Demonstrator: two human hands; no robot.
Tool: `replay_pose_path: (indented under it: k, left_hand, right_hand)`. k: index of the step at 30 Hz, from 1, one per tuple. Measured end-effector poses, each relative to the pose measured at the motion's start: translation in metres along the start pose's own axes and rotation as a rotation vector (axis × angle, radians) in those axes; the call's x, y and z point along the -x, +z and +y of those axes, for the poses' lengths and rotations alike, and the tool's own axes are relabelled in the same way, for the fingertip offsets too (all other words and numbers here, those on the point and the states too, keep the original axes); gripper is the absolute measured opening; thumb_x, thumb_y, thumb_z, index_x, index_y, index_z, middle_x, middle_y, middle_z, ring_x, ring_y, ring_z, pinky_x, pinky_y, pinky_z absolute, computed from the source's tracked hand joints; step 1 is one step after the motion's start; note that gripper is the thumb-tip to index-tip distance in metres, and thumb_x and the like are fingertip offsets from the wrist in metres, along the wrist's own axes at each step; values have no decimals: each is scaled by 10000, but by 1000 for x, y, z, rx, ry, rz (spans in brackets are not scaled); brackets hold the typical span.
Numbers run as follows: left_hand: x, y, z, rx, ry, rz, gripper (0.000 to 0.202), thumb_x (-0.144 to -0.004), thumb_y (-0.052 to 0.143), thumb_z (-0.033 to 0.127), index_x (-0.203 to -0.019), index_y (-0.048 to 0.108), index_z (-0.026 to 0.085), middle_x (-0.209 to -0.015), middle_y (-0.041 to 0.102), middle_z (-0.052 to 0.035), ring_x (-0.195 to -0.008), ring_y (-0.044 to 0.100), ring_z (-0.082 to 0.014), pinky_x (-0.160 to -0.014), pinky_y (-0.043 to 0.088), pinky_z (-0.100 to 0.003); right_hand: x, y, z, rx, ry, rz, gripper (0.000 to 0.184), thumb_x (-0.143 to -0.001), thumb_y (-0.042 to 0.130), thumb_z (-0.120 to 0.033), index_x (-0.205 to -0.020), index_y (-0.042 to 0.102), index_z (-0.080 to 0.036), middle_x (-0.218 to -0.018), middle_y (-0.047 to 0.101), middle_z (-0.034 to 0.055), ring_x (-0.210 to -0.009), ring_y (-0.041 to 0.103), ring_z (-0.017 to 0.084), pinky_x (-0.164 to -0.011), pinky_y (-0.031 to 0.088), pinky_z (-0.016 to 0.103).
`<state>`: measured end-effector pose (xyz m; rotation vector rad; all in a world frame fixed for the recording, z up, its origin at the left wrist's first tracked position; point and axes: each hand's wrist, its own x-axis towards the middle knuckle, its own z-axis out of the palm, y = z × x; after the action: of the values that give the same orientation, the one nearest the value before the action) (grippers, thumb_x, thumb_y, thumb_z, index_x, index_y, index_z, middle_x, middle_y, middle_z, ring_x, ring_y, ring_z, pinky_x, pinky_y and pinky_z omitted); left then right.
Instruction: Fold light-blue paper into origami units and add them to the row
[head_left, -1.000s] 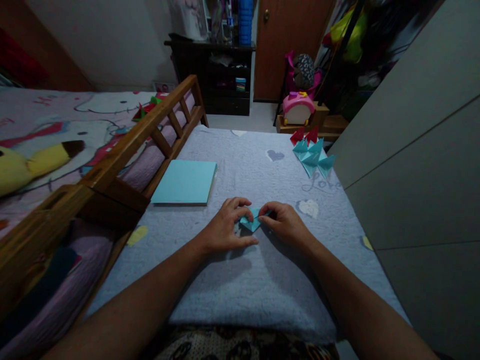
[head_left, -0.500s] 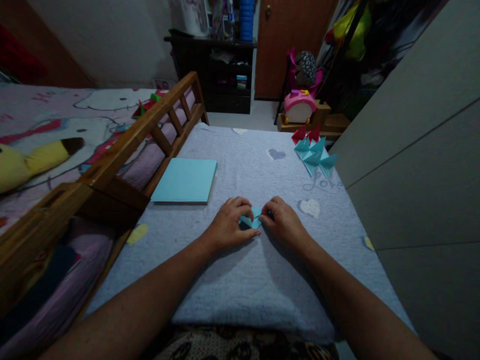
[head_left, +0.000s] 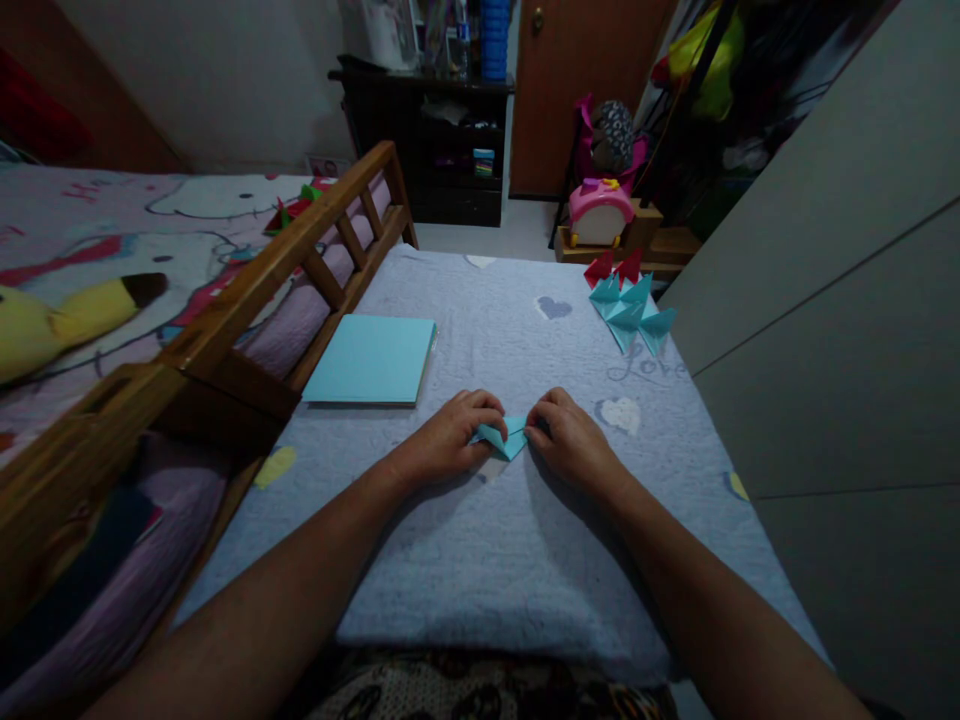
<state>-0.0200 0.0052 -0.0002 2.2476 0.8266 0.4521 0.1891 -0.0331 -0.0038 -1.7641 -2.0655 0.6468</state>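
Observation:
A small folded light-blue paper piece (head_left: 504, 437) lies on the pale blue blanket (head_left: 487, 560) in front of me. My left hand (head_left: 448, 437) pinches its left side with curled fingers. My right hand (head_left: 571, 440) pinches its right side, fingers bent and pressed on the paper. Both hands rest on the blanket, and the fingers hide much of the paper.
A stack of light-blue square paper (head_left: 370, 361) lies left of my hands. Several folded blue and red paper pieces (head_left: 628, 305) sit at the far right of the blanket. A wooden bed rail (head_left: 255, 290) runs along the left, a grey cabinet wall (head_left: 825, 300) along the right.
My hands have slid slightly closer together and toward me over the paper. The left thumb, stretched out a second ago, is now tucked in. A pale patch on the blanket shows below the paper.

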Motion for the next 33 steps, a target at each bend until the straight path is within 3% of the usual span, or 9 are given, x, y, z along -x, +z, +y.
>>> replay_pose_path:
  k: [6, 33]
  left_hand:
    - [-1, -1, -2, -6, 17, -7, 227, -780, 619, 59, -906, 697, 231, -1093, 612, -40, -1074, 545, -227, -990, 434, -412]
    - [-2, 3, -7, -52, 32, -4, 213, -821, 625, 79, -920, 724, 240, -1105, 611, -46, -1082, 550, -237, -990, 447, -428]
  right_hand:
    - [-2, -6, 5, -63, -46, -43, 116, -869, 584, -101, -858, 672, -176, -976, 574, 56, -903, 577, 173, -823, 434, 300]
    - [-3, -1, 3, 58, 29, 7, 30, -870, 632, -166, -860, 641, -193, -964, 587, 64, -875, 572, 192, -743, 409, 302]
